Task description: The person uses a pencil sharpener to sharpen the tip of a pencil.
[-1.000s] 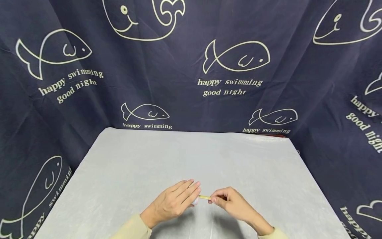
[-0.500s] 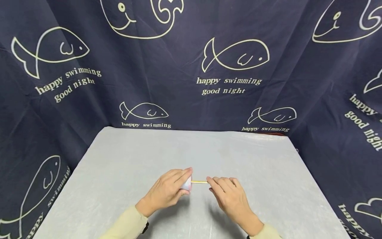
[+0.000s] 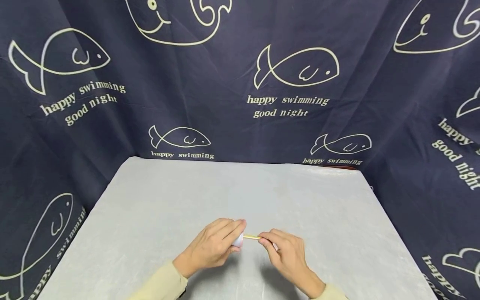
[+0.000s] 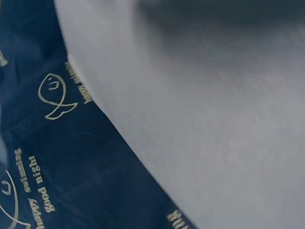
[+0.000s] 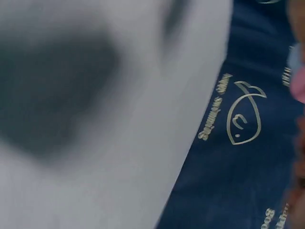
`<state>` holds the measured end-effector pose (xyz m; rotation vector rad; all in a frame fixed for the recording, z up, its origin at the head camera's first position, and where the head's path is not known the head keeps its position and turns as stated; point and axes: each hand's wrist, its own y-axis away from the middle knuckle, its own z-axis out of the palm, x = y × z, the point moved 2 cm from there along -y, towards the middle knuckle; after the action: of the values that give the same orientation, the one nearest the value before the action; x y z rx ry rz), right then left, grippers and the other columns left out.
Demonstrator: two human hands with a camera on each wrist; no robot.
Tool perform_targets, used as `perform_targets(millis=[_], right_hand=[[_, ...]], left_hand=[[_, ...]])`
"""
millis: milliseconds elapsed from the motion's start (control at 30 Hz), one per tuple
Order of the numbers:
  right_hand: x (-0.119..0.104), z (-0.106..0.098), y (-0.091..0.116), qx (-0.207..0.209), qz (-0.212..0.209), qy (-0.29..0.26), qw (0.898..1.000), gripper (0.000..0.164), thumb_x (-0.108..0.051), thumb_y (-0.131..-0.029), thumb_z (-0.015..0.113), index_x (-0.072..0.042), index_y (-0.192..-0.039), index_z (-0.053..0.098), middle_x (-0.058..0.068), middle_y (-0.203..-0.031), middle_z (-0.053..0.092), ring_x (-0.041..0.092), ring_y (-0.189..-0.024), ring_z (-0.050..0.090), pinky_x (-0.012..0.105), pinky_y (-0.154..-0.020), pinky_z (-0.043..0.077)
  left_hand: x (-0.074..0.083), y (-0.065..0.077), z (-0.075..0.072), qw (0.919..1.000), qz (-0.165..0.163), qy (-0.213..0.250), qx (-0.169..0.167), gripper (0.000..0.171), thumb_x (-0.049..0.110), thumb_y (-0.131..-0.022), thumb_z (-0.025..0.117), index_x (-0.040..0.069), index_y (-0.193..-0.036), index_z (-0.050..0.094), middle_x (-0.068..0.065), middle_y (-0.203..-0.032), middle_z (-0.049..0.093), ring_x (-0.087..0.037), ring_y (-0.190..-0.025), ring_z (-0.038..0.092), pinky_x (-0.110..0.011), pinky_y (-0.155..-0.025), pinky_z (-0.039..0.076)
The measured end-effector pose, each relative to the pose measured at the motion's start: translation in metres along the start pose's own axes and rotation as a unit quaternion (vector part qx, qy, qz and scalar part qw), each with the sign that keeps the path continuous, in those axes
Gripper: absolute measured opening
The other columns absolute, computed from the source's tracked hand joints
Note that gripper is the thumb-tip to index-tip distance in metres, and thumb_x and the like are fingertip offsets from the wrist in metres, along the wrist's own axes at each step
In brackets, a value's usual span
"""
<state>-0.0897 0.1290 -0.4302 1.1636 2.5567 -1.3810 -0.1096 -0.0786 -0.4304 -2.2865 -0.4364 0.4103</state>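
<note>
In the head view, my left hand (image 3: 211, 243) grips a small round pencil sharpener (image 3: 238, 240), pale blue with a pink rim, and its fingers cover most of it. A thin yellow pencil (image 3: 251, 237) runs sideways from the sharpener's end to my right hand (image 3: 286, 254). Thumb and forefinger of that hand pinch the pencil; the tip inside the sharpener is hidden. Both hands are raised over the table, their shadows below. Blurred fingers and a pink bit show at the right wrist view's edge, while the left wrist view shows no hand.
A pale grey-white cloth covers the table (image 3: 240, 191). Dark blue curtains (image 3: 232, 83) with fish drawings and lettering enclose its back and both sides. A red edge (image 3: 337, 167) peeks out at the back right corner.
Both hands rose with sharpener and pencil, then sank a little. My right hand rolled over, its fingers lying flatter half a second ago, and now pinches the pencil with thumb and forefinger.
</note>
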Motion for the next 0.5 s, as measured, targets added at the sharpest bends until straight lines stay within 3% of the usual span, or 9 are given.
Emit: perform_targets(millis=[33, 100, 167, 200, 233, 300, 400, 500], right_hand=[[0.000, -0.001, 0.000, -0.047, 0.054, -0.034, 0.997, 0.021, -0.027, -0.092, 0.061, -0.015, -0.079, 0.072, -0.014, -0.058, 0.055, -0.009, -0.048, 0.030, 0.009, -0.044, 0.028], [0.000, -0.003, -0.003, -0.128, 0.146, -0.080, 0.978, 0.015, -0.025, -0.089, 0.065, -0.016, -0.081, 0.073, -0.015, -0.056, 0.052, -0.011, -0.047, 0.028, 0.012, -0.041, 0.029], [0.001, -0.005, -0.007, -0.179, 0.202, -0.106, 0.957, 0.012, -0.023, -0.088, 0.065, -0.017, -0.081, 0.073, -0.015, -0.053, 0.048, -0.009, -0.045, 0.028, 0.015, -0.039, 0.029], [0.001, -0.005, -0.009, -0.194, 0.213, -0.107, 0.952, 0.012, -0.023, -0.089, 0.065, -0.017, -0.081, 0.072, -0.015, -0.052, 0.046, -0.008, -0.044, 0.028, 0.016, -0.039, 0.028], [0.001, -0.006, -0.011, -0.198, 0.208, -0.102, 0.953, 0.010, -0.022, -0.089, 0.065, -0.018, -0.082, 0.072, -0.015, -0.054, 0.047, -0.008, -0.045, 0.028, 0.016, -0.040, 0.028], [0.000, -0.005, -0.011, -0.181, 0.168, -0.075, 0.966, 0.004, -0.019, -0.086, 0.068, -0.016, -0.085, 0.070, -0.015, -0.059, 0.052, -0.008, -0.048, 0.032, 0.015, -0.042, 0.030], [-0.001, -0.003, -0.008, -0.115, 0.082, -0.007, 0.990, 0.014, -0.017, -0.080, 0.073, -0.014, -0.090, 0.065, -0.014, -0.071, 0.058, -0.006, -0.057, 0.042, 0.013, -0.049, 0.036], [0.001, -0.003, -0.006, -0.040, 0.002, 0.052, 0.998, 0.014, -0.021, -0.083, 0.070, -0.013, -0.090, 0.062, -0.009, -0.080, 0.061, 0.002, -0.066, 0.054, 0.016, -0.055, 0.042]], left_hand=[[0.000, 0.000, 0.000, 0.9997, 0.012, -0.019, 0.007, 0.050, 0.034, -0.103, 0.034, -0.007, -0.118, 0.060, -0.012, -0.110, 0.068, -0.018, -0.088, 0.062, -0.029, -0.085, 0.051], [0.000, 0.001, 0.000, 0.9983, 0.031, -0.047, 0.018, 0.049, 0.031, -0.104, 0.032, -0.007, -0.116, 0.061, -0.012, -0.109, 0.068, -0.018, -0.086, 0.062, -0.029, -0.084, 0.052], [0.000, 0.003, -0.001, 0.9971, 0.039, -0.062, 0.021, 0.049, 0.031, -0.104, 0.032, -0.006, -0.115, 0.062, -0.012, -0.109, 0.069, -0.017, -0.085, 0.063, -0.028, -0.083, 0.052], [0.000, 0.003, -0.001, 0.9968, 0.040, -0.066, 0.021, 0.049, 0.030, -0.104, 0.032, -0.006, -0.114, 0.063, -0.012, -0.108, 0.069, -0.017, -0.085, 0.063, -0.028, -0.083, 0.052], [0.000, 0.004, -0.001, 0.9966, 0.040, -0.069, 0.020, 0.049, 0.030, -0.104, 0.031, -0.006, -0.114, 0.063, -0.012, -0.108, 0.069, -0.017, -0.085, 0.063, -0.028, -0.083, 0.052], [0.000, 0.005, -0.002, 0.9967, 0.034, -0.072, 0.019, 0.049, 0.030, -0.104, 0.032, -0.007, -0.114, 0.063, -0.012, -0.108, 0.069, -0.017, -0.085, 0.063, -0.028, -0.083, 0.052], [-0.001, 0.005, -0.003, 0.9973, 0.020, -0.069, 0.015, 0.049, 0.030, -0.104, 0.032, -0.007, -0.115, 0.062, -0.013, -0.109, 0.068, -0.019, -0.087, 0.063, -0.029, -0.083, 0.052], [-0.002, 0.003, -0.005, 0.9983, 0.005, -0.057, 0.013, 0.049, 0.031, -0.104, 0.033, -0.007, -0.117, 0.060, -0.013, -0.110, 0.067, -0.020, -0.089, 0.063, -0.030, -0.084, 0.052]])
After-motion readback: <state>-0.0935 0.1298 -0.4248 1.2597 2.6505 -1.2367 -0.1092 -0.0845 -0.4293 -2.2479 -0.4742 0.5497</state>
